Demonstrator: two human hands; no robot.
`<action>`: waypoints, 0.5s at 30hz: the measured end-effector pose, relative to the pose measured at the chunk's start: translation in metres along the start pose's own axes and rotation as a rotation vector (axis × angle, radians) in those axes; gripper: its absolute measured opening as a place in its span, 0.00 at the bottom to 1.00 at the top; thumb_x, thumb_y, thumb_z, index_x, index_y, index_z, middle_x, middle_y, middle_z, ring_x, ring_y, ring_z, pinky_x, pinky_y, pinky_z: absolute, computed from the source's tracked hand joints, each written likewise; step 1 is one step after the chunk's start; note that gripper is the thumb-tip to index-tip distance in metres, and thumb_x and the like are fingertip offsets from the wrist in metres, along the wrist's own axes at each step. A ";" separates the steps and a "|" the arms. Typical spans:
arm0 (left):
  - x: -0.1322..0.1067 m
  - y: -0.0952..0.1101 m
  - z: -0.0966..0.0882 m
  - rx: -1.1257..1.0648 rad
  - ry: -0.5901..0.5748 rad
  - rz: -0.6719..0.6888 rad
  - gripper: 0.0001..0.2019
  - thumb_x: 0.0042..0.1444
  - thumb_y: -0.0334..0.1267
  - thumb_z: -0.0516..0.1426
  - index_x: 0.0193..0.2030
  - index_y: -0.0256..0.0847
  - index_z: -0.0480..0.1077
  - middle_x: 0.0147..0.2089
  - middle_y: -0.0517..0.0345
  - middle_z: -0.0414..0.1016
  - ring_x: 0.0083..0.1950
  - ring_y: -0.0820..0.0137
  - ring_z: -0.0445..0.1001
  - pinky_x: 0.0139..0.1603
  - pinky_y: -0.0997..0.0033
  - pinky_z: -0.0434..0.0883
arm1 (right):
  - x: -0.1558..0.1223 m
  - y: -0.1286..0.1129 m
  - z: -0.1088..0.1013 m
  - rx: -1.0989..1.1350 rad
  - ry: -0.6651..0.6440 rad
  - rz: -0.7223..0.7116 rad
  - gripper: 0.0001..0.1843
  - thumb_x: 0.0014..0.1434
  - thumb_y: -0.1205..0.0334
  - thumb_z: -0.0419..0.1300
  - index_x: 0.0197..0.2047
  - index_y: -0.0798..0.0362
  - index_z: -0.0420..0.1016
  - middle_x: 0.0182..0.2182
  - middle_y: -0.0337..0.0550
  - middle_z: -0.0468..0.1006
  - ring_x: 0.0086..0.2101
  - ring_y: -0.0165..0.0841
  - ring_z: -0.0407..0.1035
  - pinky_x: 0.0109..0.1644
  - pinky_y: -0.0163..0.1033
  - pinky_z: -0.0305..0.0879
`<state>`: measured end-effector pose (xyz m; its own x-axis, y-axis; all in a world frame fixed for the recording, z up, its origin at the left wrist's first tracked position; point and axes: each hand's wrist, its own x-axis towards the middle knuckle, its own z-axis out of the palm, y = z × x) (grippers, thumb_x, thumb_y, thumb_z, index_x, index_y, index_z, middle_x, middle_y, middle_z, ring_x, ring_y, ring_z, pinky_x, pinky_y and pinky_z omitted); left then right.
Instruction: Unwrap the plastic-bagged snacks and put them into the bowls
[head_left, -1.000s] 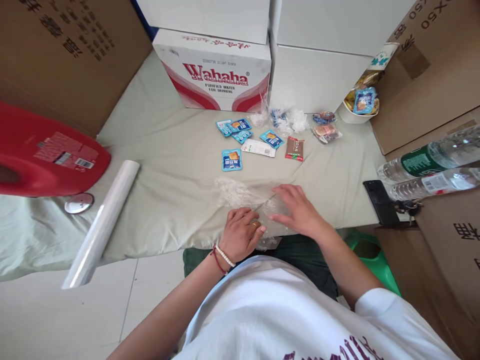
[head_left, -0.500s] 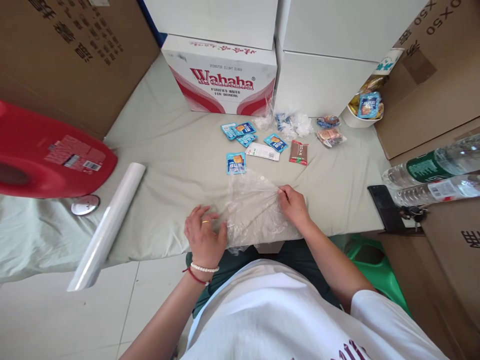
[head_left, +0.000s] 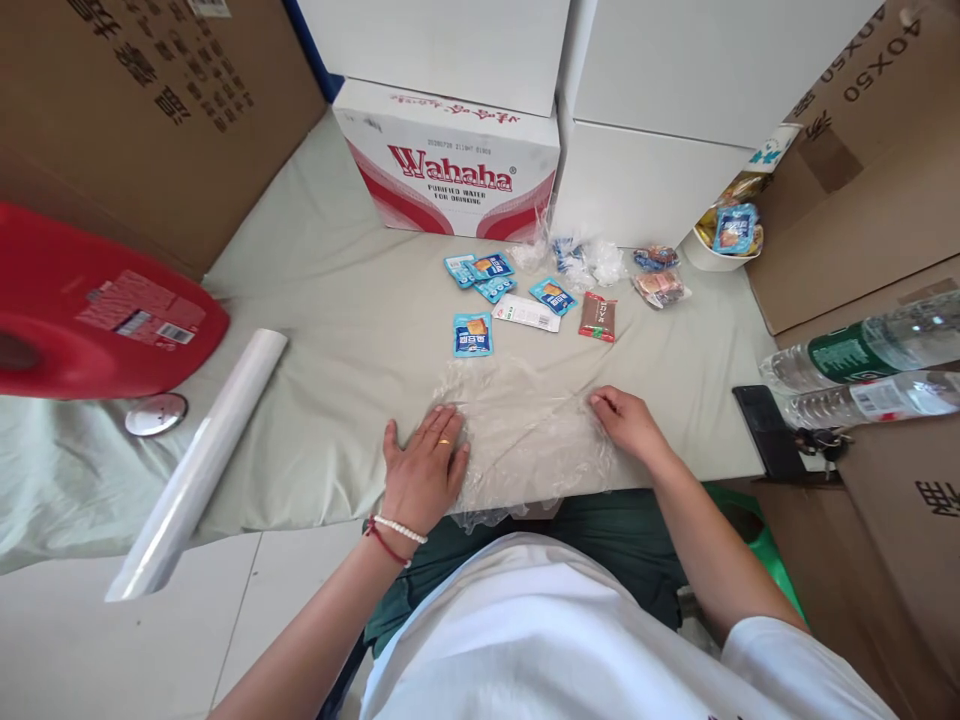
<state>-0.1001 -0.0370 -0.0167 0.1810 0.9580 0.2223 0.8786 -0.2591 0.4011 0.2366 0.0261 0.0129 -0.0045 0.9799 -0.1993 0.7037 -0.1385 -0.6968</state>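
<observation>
A sheet of clear plastic film (head_left: 529, 440) lies spread on the cloth-covered table, its lower edge hanging over the front. My left hand (head_left: 427, 460) rests open and flat on the film's left edge, fingers pointing away from me. At the right side of the sheet, my right hand (head_left: 626, 422) is closed, pinching the film's edge between thumb and fingers. Just beyond the film lies a blue snack packet (head_left: 472, 335). Behind it are several more blue packets (head_left: 491, 267), a white packet (head_left: 526, 312) and a brown-and-red packet (head_left: 598, 317).
A roll of plastic film (head_left: 206, 450) lies at left, its end past the table edge, near a red jug (head_left: 112, 310). A Wahaha carton (head_left: 454, 165) stands behind. To the right are plastic bottles (head_left: 855, 350), a phone (head_left: 769, 430) and a snack tub (head_left: 716, 260).
My right hand has moved to the right with the film's edge, and the sheet is spread wider. My left hand has flattened down onto the film's left side.
</observation>
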 end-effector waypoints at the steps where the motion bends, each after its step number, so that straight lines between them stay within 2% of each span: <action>1: -0.003 -0.003 0.000 -0.002 0.009 0.003 0.20 0.70 0.41 0.52 0.66 0.45 0.71 0.69 0.41 0.73 0.70 0.50 0.72 0.76 0.30 0.42 | 0.008 0.004 -0.012 -0.069 0.019 0.013 0.18 0.66 0.46 0.53 0.34 0.48 0.76 0.25 0.40 0.77 0.28 0.37 0.70 0.34 0.38 0.61; 4: -0.007 -0.006 0.001 -0.013 0.018 0.028 0.19 0.69 0.41 0.53 0.63 0.43 0.73 0.69 0.42 0.74 0.71 0.51 0.71 0.76 0.37 0.49 | 0.045 0.006 -0.042 -0.281 0.190 0.095 0.20 0.68 0.46 0.52 0.37 0.49 0.78 0.30 0.45 0.81 0.33 0.39 0.72 0.38 0.40 0.62; 7: -0.007 -0.006 0.001 -0.017 0.018 0.047 0.17 0.69 0.42 0.54 0.60 0.42 0.74 0.68 0.42 0.74 0.71 0.52 0.71 0.76 0.41 0.52 | 0.096 -0.007 -0.054 -0.390 0.292 0.213 0.22 0.70 0.45 0.52 0.47 0.51 0.79 0.43 0.54 0.83 0.43 0.44 0.75 0.43 0.42 0.64; 9: -0.006 -0.006 0.001 -0.019 0.018 0.053 0.16 0.69 0.43 0.54 0.59 0.41 0.74 0.68 0.41 0.74 0.70 0.52 0.71 0.76 0.42 0.53 | 0.129 -0.017 -0.051 -0.395 0.305 0.283 0.25 0.69 0.42 0.54 0.54 0.54 0.77 0.51 0.60 0.81 0.49 0.47 0.75 0.47 0.43 0.65; 11: -0.006 -0.005 -0.001 -0.018 0.013 0.058 0.16 0.69 0.43 0.54 0.58 0.41 0.74 0.68 0.41 0.74 0.70 0.53 0.71 0.76 0.42 0.53 | 0.155 -0.026 -0.044 -0.342 0.325 0.310 0.28 0.65 0.42 0.61 0.56 0.58 0.75 0.54 0.65 0.79 0.53 0.48 0.74 0.50 0.45 0.65; 15: -0.006 -0.003 -0.003 -0.036 -0.002 0.040 0.14 0.67 0.39 0.54 0.56 0.42 0.73 0.68 0.42 0.74 0.71 0.53 0.70 0.76 0.43 0.52 | 0.176 -0.030 -0.032 -0.190 0.381 0.280 0.28 0.54 0.51 0.71 0.50 0.64 0.75 0.49 0.66 0.79 0.48 0.44 0.74 0.48 0.44 0.64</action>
<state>-0.1054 -0.0418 -0.0168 0.2166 0.9471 0.2366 0.8541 -0.3013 0.4241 0.2373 0.2076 0.0209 0.4370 0.8967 -0.0702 0.7578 -0.4091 -0.5084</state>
